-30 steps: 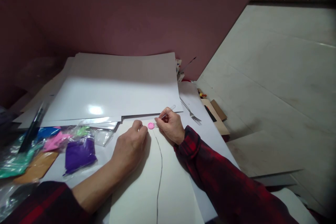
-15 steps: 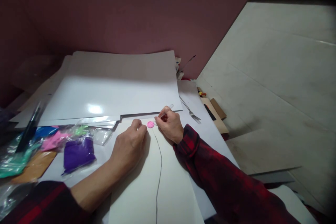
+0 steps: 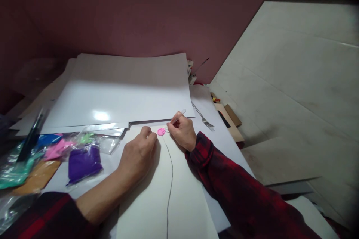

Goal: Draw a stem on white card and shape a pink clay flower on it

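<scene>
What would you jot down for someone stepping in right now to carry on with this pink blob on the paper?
Left hand: lies flat on the cream sheet, fingers beside the pink clay disc, holding nothing.
Right hand: pinches a thin clear-handled tool, its tip at the disc's right edge.
The disc sits at the top of a curved pencil line drawn down the sheet.
Clay bags in purple, pink, green, blue and tan lie to the left; a metal fork lies to the right.
Done: line drawn, one pink disc placed. Left: the rest of the line is bare.

Glossy white sheets (image 3: 123, 93) — metal fork (image 3: 204, 118)
</scene>
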`<state>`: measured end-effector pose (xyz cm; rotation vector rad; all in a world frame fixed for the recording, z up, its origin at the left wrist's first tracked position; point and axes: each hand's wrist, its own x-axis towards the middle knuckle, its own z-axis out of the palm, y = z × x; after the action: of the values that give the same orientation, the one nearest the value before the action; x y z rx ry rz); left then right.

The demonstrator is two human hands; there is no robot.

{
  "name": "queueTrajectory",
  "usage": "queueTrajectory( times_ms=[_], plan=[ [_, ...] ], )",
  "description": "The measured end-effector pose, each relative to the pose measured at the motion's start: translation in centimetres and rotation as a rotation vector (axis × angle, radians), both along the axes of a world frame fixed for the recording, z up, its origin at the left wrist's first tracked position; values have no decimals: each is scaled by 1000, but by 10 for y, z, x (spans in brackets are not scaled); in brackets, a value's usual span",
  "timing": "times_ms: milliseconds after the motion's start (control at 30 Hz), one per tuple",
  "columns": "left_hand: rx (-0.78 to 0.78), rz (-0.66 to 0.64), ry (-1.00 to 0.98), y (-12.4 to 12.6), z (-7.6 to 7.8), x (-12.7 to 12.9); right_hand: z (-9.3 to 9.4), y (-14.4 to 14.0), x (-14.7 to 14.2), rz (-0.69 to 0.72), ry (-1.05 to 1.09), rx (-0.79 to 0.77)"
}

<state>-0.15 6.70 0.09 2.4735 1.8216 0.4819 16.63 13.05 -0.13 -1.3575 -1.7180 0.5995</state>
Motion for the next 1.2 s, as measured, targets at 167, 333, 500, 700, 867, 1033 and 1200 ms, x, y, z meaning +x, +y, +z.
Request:
queueTrajectory(
  times_ms=[167, 333, 500, 700, 867, 1033, 1200],
  plan=[
    [-7, 12, 2, 0, 1, 1, -4, 4, 1, -19, 29, -24],
    [-9, 12, 7, -1, 1, 1, -9, 9, 4, -40, 37, -56],
    [-6, 10, -8, -1, 0, 0, -7, 8, 2, -54, 98, -93],
    [-20, 16, -12, 1, 0, 1, 2, 0, -2, -88, 400, -276],
    [-20, 6, -25, 0, 1, 1, 3, 3, 1, 57, 492, -318],
    [-15, 6, -39, 0, 0, 0, 11, 14, -2, 186, 421, -274],
    [-12, -1, -131, 2, -3, -2, 17, 25, -5, 360, 214, -117]
  ],
)
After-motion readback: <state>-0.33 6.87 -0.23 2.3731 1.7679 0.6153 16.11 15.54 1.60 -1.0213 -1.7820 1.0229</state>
